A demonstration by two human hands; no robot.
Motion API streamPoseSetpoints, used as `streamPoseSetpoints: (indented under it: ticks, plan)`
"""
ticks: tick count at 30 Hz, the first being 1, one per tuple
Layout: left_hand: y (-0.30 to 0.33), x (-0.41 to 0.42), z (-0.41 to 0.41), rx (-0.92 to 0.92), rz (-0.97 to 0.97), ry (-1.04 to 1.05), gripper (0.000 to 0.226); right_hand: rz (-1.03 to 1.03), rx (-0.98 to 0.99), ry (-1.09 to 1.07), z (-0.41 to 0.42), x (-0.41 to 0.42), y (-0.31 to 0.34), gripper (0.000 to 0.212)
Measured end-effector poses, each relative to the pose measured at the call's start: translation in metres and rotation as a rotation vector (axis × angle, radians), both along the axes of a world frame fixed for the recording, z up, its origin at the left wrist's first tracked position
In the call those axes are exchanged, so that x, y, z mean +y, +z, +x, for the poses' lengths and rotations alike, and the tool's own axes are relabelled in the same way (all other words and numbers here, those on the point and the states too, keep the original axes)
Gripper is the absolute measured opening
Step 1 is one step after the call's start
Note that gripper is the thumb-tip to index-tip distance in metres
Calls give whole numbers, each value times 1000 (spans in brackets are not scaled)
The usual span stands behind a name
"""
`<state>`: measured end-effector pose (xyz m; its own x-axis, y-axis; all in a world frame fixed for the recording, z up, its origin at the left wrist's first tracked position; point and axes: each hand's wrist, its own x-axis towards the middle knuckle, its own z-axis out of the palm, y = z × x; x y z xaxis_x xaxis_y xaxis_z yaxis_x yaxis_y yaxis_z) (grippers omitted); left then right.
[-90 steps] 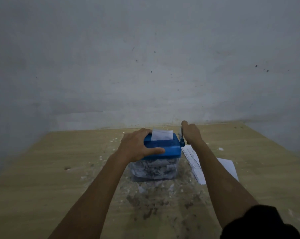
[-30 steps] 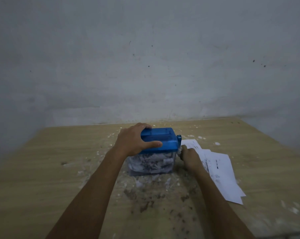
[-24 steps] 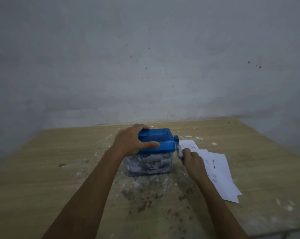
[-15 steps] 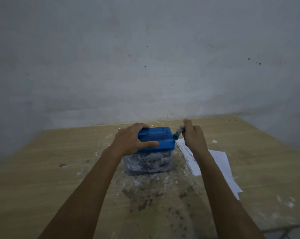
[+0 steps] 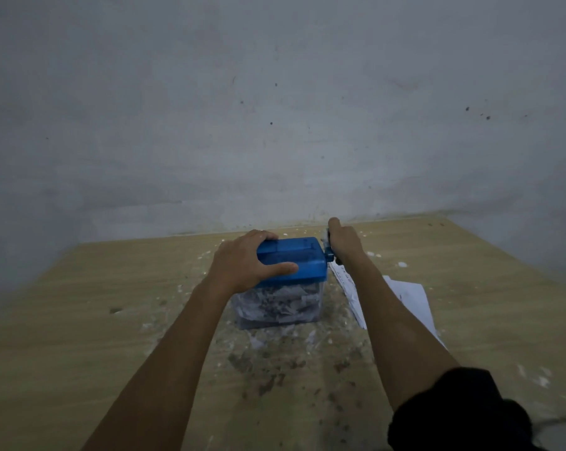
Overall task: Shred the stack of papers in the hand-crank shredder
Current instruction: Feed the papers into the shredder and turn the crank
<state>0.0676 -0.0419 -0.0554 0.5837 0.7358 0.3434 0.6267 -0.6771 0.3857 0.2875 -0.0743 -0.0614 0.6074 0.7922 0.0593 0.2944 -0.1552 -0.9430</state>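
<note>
A small hand-crank shredder (image 5: 302,260) with a blue lid stands mid-table on a clear bin (image 5: 278,305) packed with paper shreds. My left hand (image 5: 245,263) clamps the lid's left side, thumb along its front edge. My right hand (image 5: 343,239) is closed on the crank handle at the lid's right end, held high and toward the wall. No paper shows in the lid's slot. White printed sheets (image 5: 405,296) lie flat on the table to the right of the shredder, partly hidden under my right forearm.
The wooden table (image 5: 79,320) meets a grey wall at the back. Paper crumbs and dark specks (image 5: 275,362) litter the surface in front of the shredder and around it. The table's right edge runs off toward the lower right.
The sheet standing in the slot three seconds ago is gone. My right hand has swung the crank from low at the shredder's side up and away to the top. My left hand keeps its hold.
</note>
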Motion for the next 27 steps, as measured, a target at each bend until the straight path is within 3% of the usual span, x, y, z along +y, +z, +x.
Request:
streamPoseSetpoints:
  ticks: [5, 12, 14, 16, 19, 21, 23, 27]
  plan:
    - [-2, 0, 0, 2, 5, 14, 93, -341, 69, 87, 1, -14, -39, 31]
    - [0, -2, 2, 12, 11, 37, 86, -323, -71, 44, -2, -42, -62, 12]
    - [0, -1, 2, 32, -1, 48, 91, -367, -203, 98, -3, -51, -58, 18]
    - [0, 0, 2, 54, -6, 64, 94, -366, -165, 80, -2, -61, -57, 35]
    - [1, -2, 1, 120, -11, 81, 104, -334, -194, 96, -3, -80, -56, 31]
    - [2, -7, 1, 169, 16, 102, 111, -277, -242, 80, -2, -92, -58, 46]
    - [-1, -15, 2, 205, 74, 135, 103, -248, -288, 14, 4, -102, -63, 59]
    - [-14, -34, 3, 176, 209, 196, 95, -291, -434, -150, 24, -131, -71, 43]
